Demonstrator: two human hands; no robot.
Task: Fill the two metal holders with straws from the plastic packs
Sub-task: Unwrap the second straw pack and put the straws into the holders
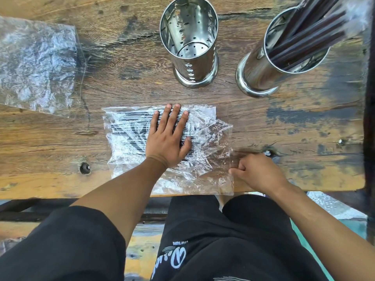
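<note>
Right now a person sits at a worn brown wooden table (pixel 263 122) with dark stains. Their left hand (pixel 169 136) lies flat, fingers straight and a little apart, pressing on a crinkly clear plastic pack of black straws (pixel 129 128) near the front edge of the table. Their right hand (pixel 257 171) is at the pack's right edge, fingers curled tight; it seems to pinch the loose plastic there, but I cannot tell for sure.

Behind the pack stand two shiny metal holders. The left shiny round metal holder with small holes (pixel 189 43) has nothing inside. The right shiny metal holder (pixel 278 57) has dark straws (pixel 308 37) leaning out of it, with some clear plastic around their tops.

Far to the left lies a flat crumpled clear plastic bag (pixel 38 65). The person wears black shorts (pixel 223 240) with white print.
</note>
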